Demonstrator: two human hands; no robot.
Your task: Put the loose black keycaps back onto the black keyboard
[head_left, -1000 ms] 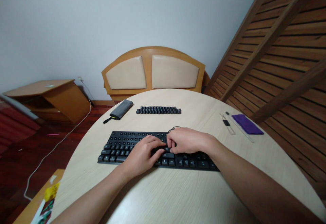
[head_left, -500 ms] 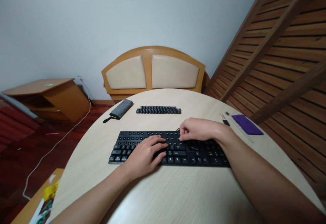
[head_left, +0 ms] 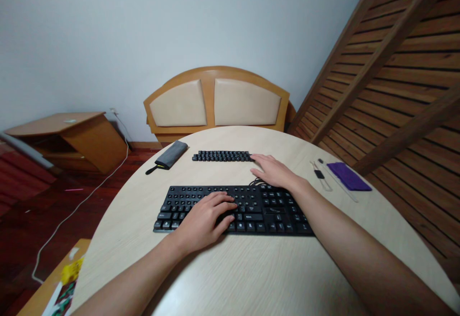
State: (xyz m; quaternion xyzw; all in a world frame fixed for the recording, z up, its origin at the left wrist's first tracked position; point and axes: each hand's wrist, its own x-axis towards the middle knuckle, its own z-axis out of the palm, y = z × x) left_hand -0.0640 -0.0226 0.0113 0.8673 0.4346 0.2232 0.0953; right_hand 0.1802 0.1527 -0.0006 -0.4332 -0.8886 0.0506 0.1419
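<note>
A black keyboard lies across the table; its upper rows at the left and middle are without keycaps, while the lower rows and right-hand block have theirs. My left hand rests on its middle with fingers spread. Beyond it, loose black keycaps stand in a neat block of rows. My right hand reaches over the keyboard's back edge, its fingers stretched out and the tips at the block's right end. Whether a keycap lies under those fingertips is hidden. The keyboard's black cable is bunched near my right hand.
On the round table, a grey folded cloth lies at left. At right are a wire keycap puller, a thin long-handled brush and a purple cloth. A headboard and louvred wooden panel stand behind.
My right hand has moved from the keyboard's upper right part forward to the loose keycaps, and its curled fingers have straightened. My left hand has stayed in place.
</note>
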